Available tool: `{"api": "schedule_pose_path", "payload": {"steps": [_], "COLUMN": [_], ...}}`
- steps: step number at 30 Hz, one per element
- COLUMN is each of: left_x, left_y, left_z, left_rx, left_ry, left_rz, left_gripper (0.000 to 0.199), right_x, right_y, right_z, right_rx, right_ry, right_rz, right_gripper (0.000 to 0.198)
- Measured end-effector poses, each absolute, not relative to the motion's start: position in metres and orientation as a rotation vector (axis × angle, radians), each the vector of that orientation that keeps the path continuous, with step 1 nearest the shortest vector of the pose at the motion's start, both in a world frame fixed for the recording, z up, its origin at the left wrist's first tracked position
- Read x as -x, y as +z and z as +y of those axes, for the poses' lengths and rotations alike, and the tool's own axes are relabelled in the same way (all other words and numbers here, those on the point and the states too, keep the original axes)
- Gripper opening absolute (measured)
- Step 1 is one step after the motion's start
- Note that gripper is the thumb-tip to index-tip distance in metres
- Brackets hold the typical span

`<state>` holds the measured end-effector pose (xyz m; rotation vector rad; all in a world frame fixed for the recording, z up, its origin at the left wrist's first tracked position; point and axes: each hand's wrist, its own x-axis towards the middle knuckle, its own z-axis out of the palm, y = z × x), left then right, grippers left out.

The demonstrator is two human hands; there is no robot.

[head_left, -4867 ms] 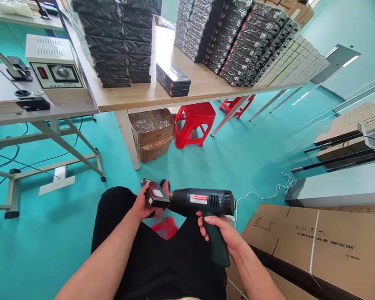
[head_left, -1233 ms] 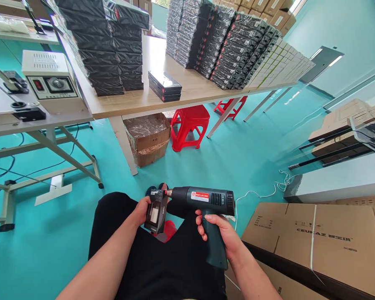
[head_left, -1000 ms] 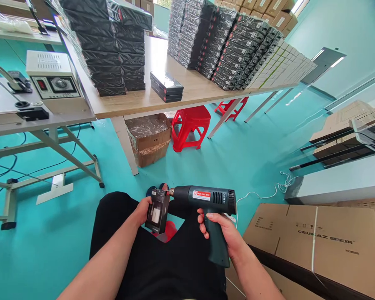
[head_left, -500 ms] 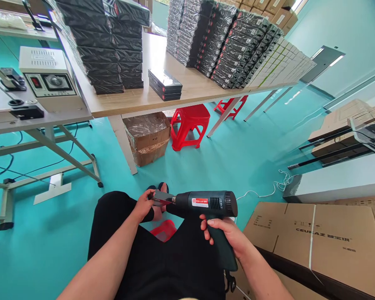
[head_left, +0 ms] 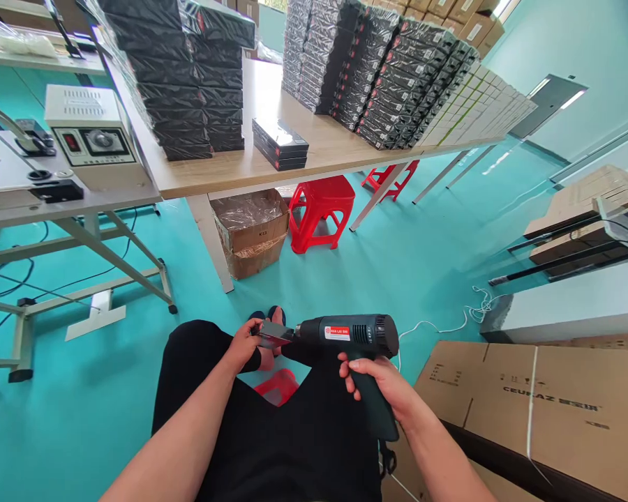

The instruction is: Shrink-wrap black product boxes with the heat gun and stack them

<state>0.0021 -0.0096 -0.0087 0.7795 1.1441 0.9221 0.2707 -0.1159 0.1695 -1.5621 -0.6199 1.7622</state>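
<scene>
My right hand (head_left: 374,383) is wrapped round the handle of a dark heat gun (head_left: 363,338) with a red and white label. The gun lies level over my lap, its metal nozzle pointing left. Just past the nozzle, my left hand (head_left: 245,343) pinches a small, flat box (head_left: 275,334) with a dark, shiny surface. The nozzle is very close to the box's right end; whether they touch I cannot tell. My left fingertips are partly hidden behind the box.
A wooden table (head_left: 199,178) ahead bears tall stacks of wrapped black boxes (head_left: 188,90) and a short stack of boxes (head_left: 280,143). Beneath are a carton (head_left: 254,240) and red stool (head_left: 322,209). A control-box machine (head_left: 94,139) stands left; a large carton (head_left: 534,404) stands right.
The view has shifted slightly, so the surroundings sit a little further right. The heat gun and the box are tilted a little differently; both hands keep their holds.
</scene>
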Motion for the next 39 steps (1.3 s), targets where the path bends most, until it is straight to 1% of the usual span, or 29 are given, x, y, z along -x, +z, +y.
{"api": "schedule_pose_path", "payload": {"steps": [2, 5, 7, 9, 11, 18, 21, 22, 24, 28, 30, 31, 33, 37, 39], "left_x": [-0.001, 0.0, 0.0, 0.002, 0.003, 0.01, 0.011, 0.011, 0.012, 0.015, 0.017, 0.017, 0.017, 0.01, 0.004], "left_y": [-0.015, -0.026, -0.03, -0.03, -0.028, -0.023, -0.02, -0.018, -0.012, 0.005, 0.012, 0.014, 0.012, 0.001, -0.004], "left_z": [-0.01, -0.011, -0.01, -0.009, -0.007, 0.0, 0.0, 0.0, -0.001, -0.003, -0.004, -0.005, -0.006, -0.01, -0.012], "left_rx": [-0.689, -0.476, -0.333, -0.232, -0.154, 0.047, 0.059, 0.051, 0.039, 0.102, 0.111, 0.098, 0.046, -0.177, -0.341], "left_ry": [0.88, 0.815, 0.754, 0.686, 0.658, 0.801, 0.813, 0.817, 0.795, 0.72, 0.738, 0.748, 0.749, 0.652, 0.665], "left_rz": [1.123, 1.107, 1.094, 1.079, 1.076, 1.079, 1.097, 1.082, 0.995, 0.697, 0.627, 0.628, 0.688, 0.897, 0.949], "left_gripper": [0.033, 0.037, 0.034, 0.025, 0.02, 0.017, 0.015, 0.016, 0.026, 0.058, 0.067, 0.067, 0.06, 0.032, 0.028], "right_x": [-0.272, -0.27, -0.266, -0.26, -0.254, -0.246, -0.25, -0.252, -0.255, -0.26, -0.263, -0.264, -0.267, -0.273, -0.277], "right_y": [0.169, 0.168, 0.169, 0.172, 0.176, 0.181, 0.182, 0.182, 0.181, 0.178, 0.175, 0.173, 0.169, 0.162, 0.159], "right_z": [-0.117, -0.116, -0.113, -0.11, -0.109, -0.135, -0.151, -0.155, -0.161, -0.164, -0.163, -0.163, -0.163, -0.16, -0.157], "right_rx": [1.513, 1.468, 1.456, 1.434, 1.403, 1.405, 1.449, 1.456, 1.461, 1.47, 1.483, 1.49, 1.5, 1.492, 1.476], "right_ry": [1.801, 1.735, 1.702, 1.716, 1.763, 2.093, 2.137, 2.133, 2.107, 2.022, 1.981, 1.956, 1.91, 1.851, 1.83], "right_rz": [-0.611, -0.582, -0.576, -0.593, -0.643, -0.87, -0.853, -0.821, -0.73, -0.566, -0.525, -0.511, -0.493, -0.444, -0.407], "right_gripper": [0.033, 0.031, 0.03, 0.03, 0.029, 0.028, 0.028, 0.029, 0.03, 0.031, 0.033, 0.033, 0.033, 0.031, 0.031]}}
